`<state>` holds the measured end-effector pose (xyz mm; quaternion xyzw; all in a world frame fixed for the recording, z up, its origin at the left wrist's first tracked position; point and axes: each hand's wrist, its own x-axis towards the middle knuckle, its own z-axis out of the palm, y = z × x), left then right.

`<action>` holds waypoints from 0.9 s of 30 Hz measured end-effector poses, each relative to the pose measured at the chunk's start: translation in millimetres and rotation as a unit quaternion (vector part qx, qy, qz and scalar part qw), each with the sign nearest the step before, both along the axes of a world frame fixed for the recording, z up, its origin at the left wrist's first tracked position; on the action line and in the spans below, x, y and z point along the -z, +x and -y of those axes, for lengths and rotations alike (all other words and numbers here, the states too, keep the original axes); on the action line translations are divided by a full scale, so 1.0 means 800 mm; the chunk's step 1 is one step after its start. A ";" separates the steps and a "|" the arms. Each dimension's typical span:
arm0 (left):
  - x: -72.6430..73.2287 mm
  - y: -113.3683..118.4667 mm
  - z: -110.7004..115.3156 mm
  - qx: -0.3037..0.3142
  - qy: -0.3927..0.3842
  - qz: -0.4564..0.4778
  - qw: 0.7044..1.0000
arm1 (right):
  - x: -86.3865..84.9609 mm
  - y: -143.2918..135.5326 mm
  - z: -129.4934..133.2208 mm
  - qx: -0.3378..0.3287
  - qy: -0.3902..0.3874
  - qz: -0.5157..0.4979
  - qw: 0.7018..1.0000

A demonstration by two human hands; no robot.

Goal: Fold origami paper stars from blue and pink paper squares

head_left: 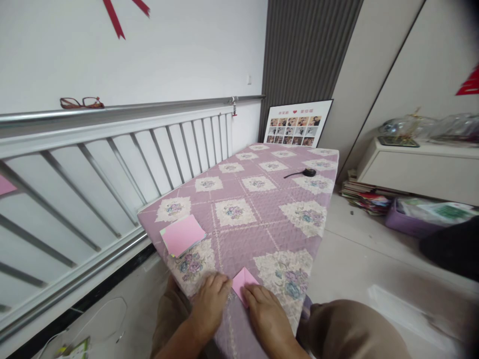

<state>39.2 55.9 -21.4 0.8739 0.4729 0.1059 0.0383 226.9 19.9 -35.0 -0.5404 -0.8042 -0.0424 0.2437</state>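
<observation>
Both hands rest at the near end of the bench (239, 252), one on each side of a folded pink paper (239, 282). Left hand (212, 298): fingers curled together, palm down, fingertips at the left corner of the paper. Whether they grip its edge cannot be determined. Right hand (266, 314): fingers close together, fingertips laid over the right-hand part of the paper. The thumb is not clearly visible, so a pinch cannot be confirmed.

The folded paper lies on the bench with one corner pointing toward the far end. A crease runs down from that corner; the lower right portion is covered by the right hand, and the fold layers beneath cannot be made out.

A pink paper stack (183, 235) lies near the left edge of the bench, beyond the left hand. Its side shows several layers, too fine to count. A black object with a strap (309, 172) lies near the far right edge; its detail is too small to read.

Partly visible items: a photo board (295, 122), its lower edge hidden behind the bench; a pink sheet (5, 185), cut off by the left border; a dark object (456, 247), cut off at right and not identifiable.
</observation>
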 end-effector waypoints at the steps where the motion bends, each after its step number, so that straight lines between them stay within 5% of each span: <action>1: 0.003 0.007 0.005 0.010 -0.002 0.018 1.000 | 0.000 0.000 0.000 0.000 -0.001 0.003 1.000; 16: 0.013 0.029 0.017 0.022 -0.014 -0.032 0.999 | 0.001 0.023 0.006 0.045 -0.009 0.020 0.999; 27: 0.003 0.033 0.017 0.020 -0.048 -0.041 0.998 | -0.010 0.055 0.008 0.082 -0.045 0.003 0.996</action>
